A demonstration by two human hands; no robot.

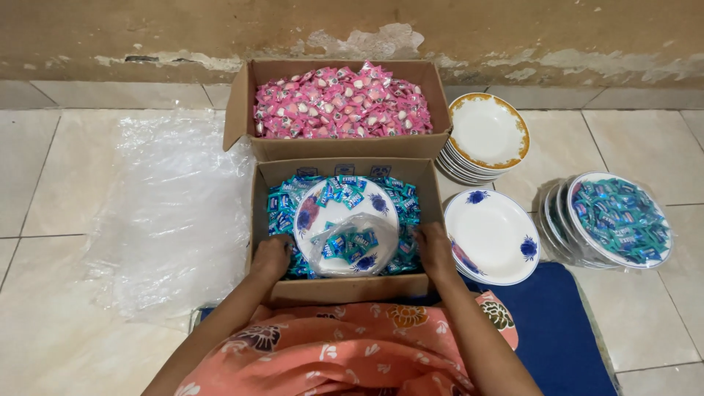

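Observation:
A cardboard box (345,287) in front of me holds many blue wrapped candies (282,205). A white plate with blue flowers (323,213) lies in it on the candies, with a few candies and a clear plastic bag (350,246) on top. My left hand (270,257) is dug into the candies at the plate's left edge. My right hand (434,249) is in the candies at the plate's right edge. Whether the fingers hold candies is hidden.
A second box (337,147) of pink wrapped candies (341,103) stands behind. Right of the boxes are a gold-rimmed plate stack (488,136), an empty blue-flowered plate (490,235) and a wrapped stack topped with blue candies (620,220). Clear plastic sheet (176,213) lies left; a blue mat (557,330) is under me.

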